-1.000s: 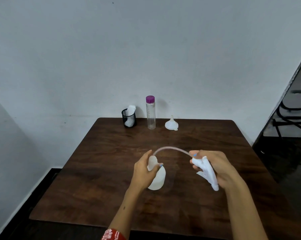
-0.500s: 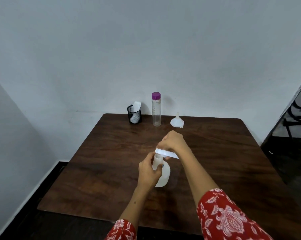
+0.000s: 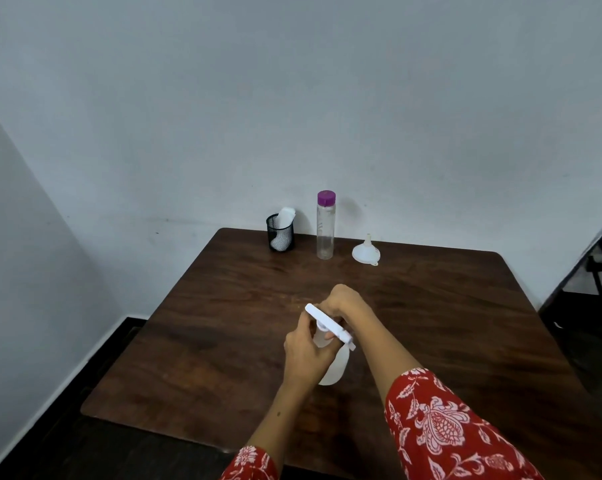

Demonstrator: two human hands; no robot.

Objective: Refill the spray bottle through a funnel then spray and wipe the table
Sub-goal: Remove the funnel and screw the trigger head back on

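table [image 3: 431,306]: dark wood, showing faint sheen; spray bottle [image 3: 336,370]: looking white matt plastic; cup [image 3: 280,233], upper centre: black wire mesh

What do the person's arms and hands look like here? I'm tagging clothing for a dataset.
Both hands, the left hand and the right hand, are bare, with no gloves; rings or a watch cannot be made out. Both forearms are uncovered. Each arm wears a red sleeve with a pale floral pattern; the left sleeve shows only at the frame's bottom edge.
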